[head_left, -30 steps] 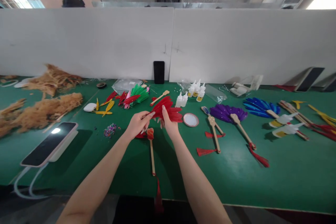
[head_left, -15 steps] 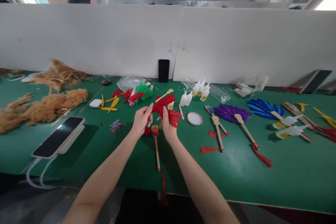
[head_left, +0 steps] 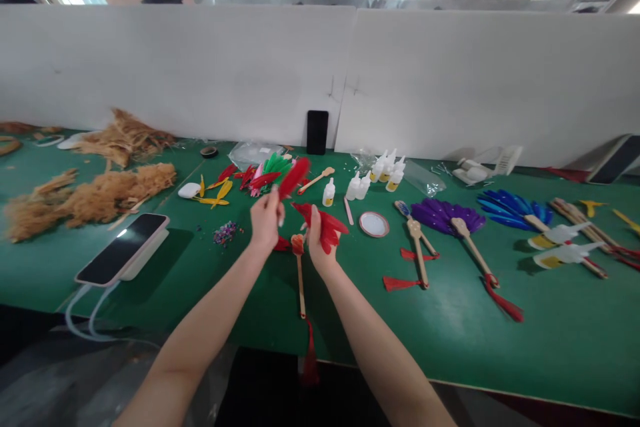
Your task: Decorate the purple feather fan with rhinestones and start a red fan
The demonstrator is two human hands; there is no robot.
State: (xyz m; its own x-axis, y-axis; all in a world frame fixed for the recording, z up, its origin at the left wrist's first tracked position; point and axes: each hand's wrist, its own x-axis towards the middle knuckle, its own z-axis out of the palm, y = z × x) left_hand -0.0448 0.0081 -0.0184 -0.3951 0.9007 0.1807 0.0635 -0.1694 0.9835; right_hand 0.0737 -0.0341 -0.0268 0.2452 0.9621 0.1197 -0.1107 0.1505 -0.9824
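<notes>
Between the fingers of my left hand (head_left: 266, 219) is a single red feather (head_left: 294, 177), raised and slightly blurred. My right hand (head_left: 321, 245) grips a bunch of red feathers (head_left: 330, 227) that fans out to the right. Below and between the hands, a wooden fan handle (head_left: 301, 283) with a red-covered head lies on the green table, its red tassel (head_left: 311, 360) hanging over the front edge. Another red feather (head_left: 281, 244) lies beside the handle's head, partly behind my left wrist.
Glue bottles (head_left: 385, 168) stand behind, near a white lid (head_left: 373, 224). A purple feather fan (head_left: 447, 216) and a blue feather fan (head_left: 513, 209) lie right. On the left are beads (head_left: 225, 233), a phone on a power bank (head_left: 123, 248) and brown fibre (head_left: 120, 193). White boards (head_left: 175, 73) close off the back.
My left hand has drawn one red feather away from the bunch, up and to the left. The bunch stays in my right hand. The view has shifted slightly.
</notes>
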